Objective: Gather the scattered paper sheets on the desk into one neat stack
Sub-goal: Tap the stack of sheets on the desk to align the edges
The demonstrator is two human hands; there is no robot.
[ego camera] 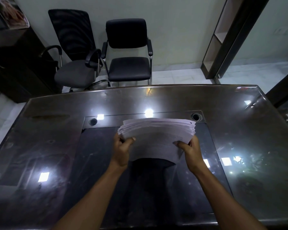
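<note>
Left hand: the left hand (123, 147) grips the near-left side of the paper stack (156, 135), thumb on top and fingers curled underneath.
Right hand: the right hand (190, 149) grips the near-right side of the same stack in the same way, thumb over the top sheet, the other fingers hidden beneath.
Paper stack: a sheaf of white sheets held between both hands above the middle of the desk (56, 146); whether its far edge touches the surface cannot be told. The far and left edges are fanned, each sheet stepped slightly from the next, so the stack is gathered but not yet squared.
Handling: judged light and limp; the sheets bow upward between the two grips and would sag or slide if held by one corner. Smooth paper slips sheet on sheet, so the fan could spread under a loose grip.
Where to hold: best taken on two opposite sides, as now, with a loosened grip so that the edges can be tapped level on the desk.
Desk: dark top under a glossy, reflective cover, with a darker inset panel (103, 163) below the stack and two round cable holes (196, 116) at its far side. No loose sheets show elsewhere on it.
Beyond the desk: two black chairs (128, 50) stand against the far wall.
</note>
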